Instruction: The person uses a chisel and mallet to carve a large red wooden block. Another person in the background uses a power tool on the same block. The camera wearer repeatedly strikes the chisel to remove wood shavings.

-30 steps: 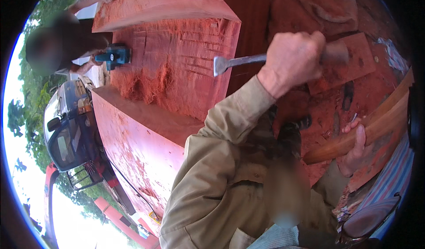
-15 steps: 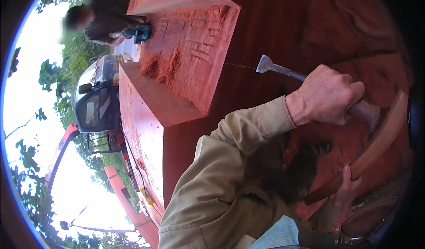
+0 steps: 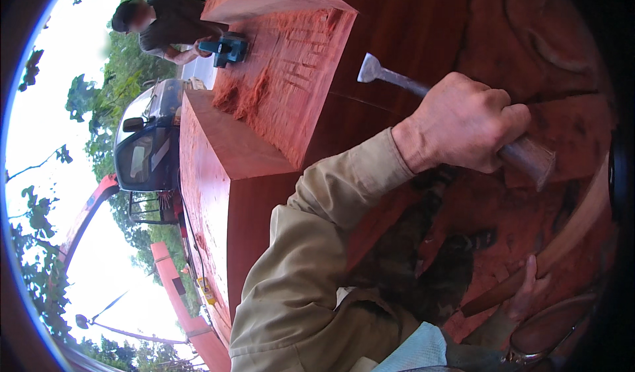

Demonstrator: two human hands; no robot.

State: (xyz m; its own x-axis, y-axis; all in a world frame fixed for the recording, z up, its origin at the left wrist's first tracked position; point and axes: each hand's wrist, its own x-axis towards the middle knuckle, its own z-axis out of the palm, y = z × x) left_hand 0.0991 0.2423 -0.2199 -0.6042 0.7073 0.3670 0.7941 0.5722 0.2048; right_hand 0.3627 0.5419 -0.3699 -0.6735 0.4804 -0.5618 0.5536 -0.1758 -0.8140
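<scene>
My left hand is closed in a fist around a metal chisel. Its flared flat blade points up and left, and its thick butt end sticks out on the other side of the fist. Beside the blade is the dark red face of a large wooden block, with a gap between them. Lower right, my right hand wraps round a long curved wooden handle, thumb laid across it. The handle's far end runs out of sight at the dark rim.
The scene lies sideways. Red shavings cover a step cut into the wood. At upper left a person works there with a teal power planer. Behind stands a dark truck. A blue cloth hangs near my arm.
My left hand and the chisel have shifted left, with the blade moving up and left. My right hand and the handle sit slightly lower. The other person and planer appear farther right.
</scene>
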